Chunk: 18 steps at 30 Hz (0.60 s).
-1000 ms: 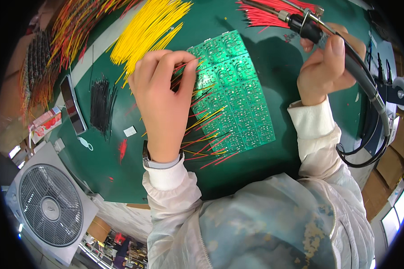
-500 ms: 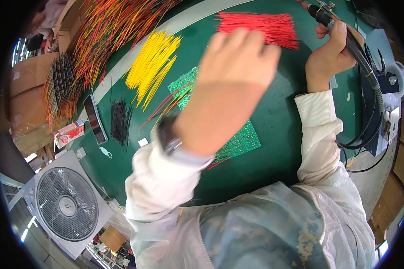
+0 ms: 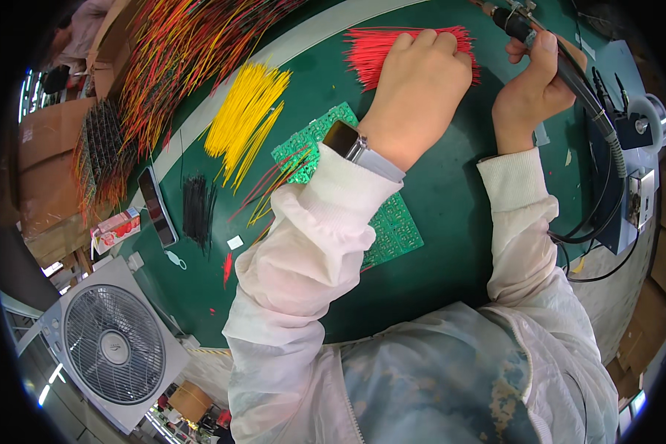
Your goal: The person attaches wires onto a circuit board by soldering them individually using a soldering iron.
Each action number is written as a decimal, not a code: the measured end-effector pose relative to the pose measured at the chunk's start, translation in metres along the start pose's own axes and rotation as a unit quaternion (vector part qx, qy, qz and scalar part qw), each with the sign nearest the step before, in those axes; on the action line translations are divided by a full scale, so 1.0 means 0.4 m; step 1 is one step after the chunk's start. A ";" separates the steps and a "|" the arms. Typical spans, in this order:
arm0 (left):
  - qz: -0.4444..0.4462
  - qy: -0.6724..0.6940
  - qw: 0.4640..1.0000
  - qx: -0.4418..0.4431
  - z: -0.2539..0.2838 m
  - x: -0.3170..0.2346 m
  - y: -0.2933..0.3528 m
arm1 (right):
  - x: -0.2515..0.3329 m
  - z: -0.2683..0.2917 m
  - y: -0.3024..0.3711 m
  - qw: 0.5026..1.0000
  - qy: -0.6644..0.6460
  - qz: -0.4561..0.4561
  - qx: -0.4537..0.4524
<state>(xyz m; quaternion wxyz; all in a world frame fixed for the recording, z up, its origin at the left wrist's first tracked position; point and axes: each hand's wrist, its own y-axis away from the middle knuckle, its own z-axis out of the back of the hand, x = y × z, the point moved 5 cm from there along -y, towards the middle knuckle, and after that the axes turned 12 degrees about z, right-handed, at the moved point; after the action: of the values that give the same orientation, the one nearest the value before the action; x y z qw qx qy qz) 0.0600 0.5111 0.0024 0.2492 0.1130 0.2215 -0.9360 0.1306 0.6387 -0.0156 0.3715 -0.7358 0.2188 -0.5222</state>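
Note:
My left hand (image 3: 422, 89), wearing a watch (image 3: 344, 140), is at the near side of a pile of red wires (image 3: 370, 53). Its fingers are curled down onto the wires, the tips hidden. At the upper right my right hand (image 3: 536, 92) is wrapped round a soldering iron (image 3: 514, 26) with a black grip and a thick cable. Green circuit board (image 3: 396, 233) shows on both sides of my left arm, which covers its middle; I cannot tell if it is one panel or two. Some red and yellow wires (image 3: 280, 177) lie at its left edge.
Yellow wires (image 3: 248, 111) and black wires (image 3: 197, 211) lie left of the board, beside a phone (image 3: 157, 207). Wired bundles (image 3: 177, 59) fill the far left. A fan (image 3: 115, 344) stands at lower left. A cable (image 3: 614, 148) and solder reel (image 3: 647, 124) are on the right.
My left hand has moved away from me and slightly right, down onto the red wires. More circuit board and a few loose red pieces now show. My right hand still holds the soldering iron.

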 end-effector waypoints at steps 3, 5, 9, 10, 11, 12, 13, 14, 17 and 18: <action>0.003 0.004 1.000 -0.024 0.034 0.003 0.013 | 0.001 0.000 -0.003 1.000 -0.012 0.001 -0.008; 0.043 0.045 0.997 -0.046 0.080 0.011 0.040 | 0.001 0.001 -0.003 1.000 -0.011 0.000 -0.013; 0.190 0.583 0.790 -0.007 0.196 -0.010 0.138 | 0.003 0.000 -0.005 1.000 0.003 0.002 0.005; 0.181 0.683 0.707 0.013 0.244 -0.037 0.169 | 0.003 -0.001 -0.005 1.000 -0.006 0.004 0.004; 0.174 0.771 0.611 0.031 0.294 -0.065 0.197 | 0.003 -0.003 -0.004 1.000 -0.015 0.006 0.003; 0.152 0.826 0.539 0.061 0.346 -0.078 0.217 | 0.005 -0.003 -0.003 1.000 -0.024 0.007 0.003; 0.129 0.873 0.463 0.089 0.394 -0.092 0.235 | 0.005 -0.004 -0.001 1.000 -0.019 0.001 0.008; 0.138 0.894 0.422 0.058 0.421 -0.118 0.258 | 0.005 -0.005 0.000 1.000 -0.015 -0.005 0.014; 0.137 0.912 0.383 -0.049 0.462 -0.176 0.306 | 0.008 -0.012 0.007 1.000 -0.017 -0.004 0.017; 0.091 0.916 0.389 -0.034 0.464 -0.182 0.317 | 0.009 -0.012 0.008 1.000 -0.018 0.001 0.016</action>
<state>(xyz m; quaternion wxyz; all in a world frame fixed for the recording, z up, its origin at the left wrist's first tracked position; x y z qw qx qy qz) 0.1687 0.3554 0.1430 -0.0171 0.9130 0.3364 -0.2301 0.1276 0.6327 -0.0153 0.3876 -0.7385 0.2044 -0.5124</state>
